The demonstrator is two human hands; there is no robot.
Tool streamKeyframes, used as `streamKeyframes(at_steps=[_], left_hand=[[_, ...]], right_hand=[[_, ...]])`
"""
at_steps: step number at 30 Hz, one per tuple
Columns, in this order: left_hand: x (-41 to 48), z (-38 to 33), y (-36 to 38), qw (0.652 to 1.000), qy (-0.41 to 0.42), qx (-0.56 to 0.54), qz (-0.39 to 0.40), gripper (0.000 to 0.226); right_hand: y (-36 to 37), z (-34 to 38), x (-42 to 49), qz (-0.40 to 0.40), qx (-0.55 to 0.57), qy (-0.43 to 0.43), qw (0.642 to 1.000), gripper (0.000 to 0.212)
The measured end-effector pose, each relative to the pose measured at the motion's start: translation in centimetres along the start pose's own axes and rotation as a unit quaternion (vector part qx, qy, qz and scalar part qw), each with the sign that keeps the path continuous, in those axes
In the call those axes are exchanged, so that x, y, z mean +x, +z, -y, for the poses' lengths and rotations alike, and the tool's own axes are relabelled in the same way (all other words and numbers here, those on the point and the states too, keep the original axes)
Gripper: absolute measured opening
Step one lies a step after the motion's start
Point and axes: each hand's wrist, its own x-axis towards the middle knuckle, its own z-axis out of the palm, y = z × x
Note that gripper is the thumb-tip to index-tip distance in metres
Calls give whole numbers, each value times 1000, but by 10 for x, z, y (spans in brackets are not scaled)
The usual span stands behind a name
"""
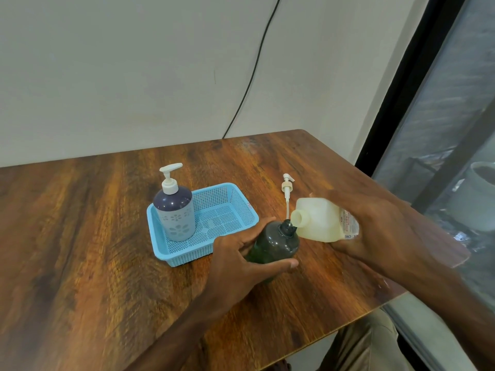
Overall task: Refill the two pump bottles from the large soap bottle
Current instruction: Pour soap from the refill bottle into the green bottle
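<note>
Nearest the head camera, two bare forearms reach in from the bottom edge over a brown wooden table [80, 236], and a leg in light trousers [369, 341] shows below the table's near right corner.

The left hand [235, 261] grasps a dark pump bottle [276, 243]. Its thumb lies along the near side and its fingers curl round the far side. This bottle stands on the table just beside the right front corner of a blue basket [187, 253], tipped a little to the right, and its neck is uncapped.

The right hand [375, 228] grips the large soap bottle [318, 222], a pale translucent jug with a red and white label. It is held nearly on its side above the table. Its open mouth points left and sits right at the dark bottle's neck. Whether soap is running cannot be told.

A white pump with its long tube [286, 187] lies on the table just behind the two bottle mouths.

Inside the basket, at its left end, a second pump bottle [175, 212] stands upright. It has a purple top half, a pale flowered lower half and its white pump fitted.

Behind the table is a plain wall with a black cable [254, 68] running down it, and a dark-framed window [442, 129] is at the right.
</note>
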Motion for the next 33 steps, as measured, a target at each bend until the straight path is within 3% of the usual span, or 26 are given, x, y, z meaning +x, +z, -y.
streamKeyframes(at_steps=[5, 33], left_hand=[[-1, 0, -1, 1000, 13, -2, -1, 74], [-3, -1, 0, 1000, 16, -11, -3, 75]], right_hand=[[2, -4, -2, 23, 6, 30, 999, 79], [-11, 12, 1, 14, -9, 0, 1000, 78]])
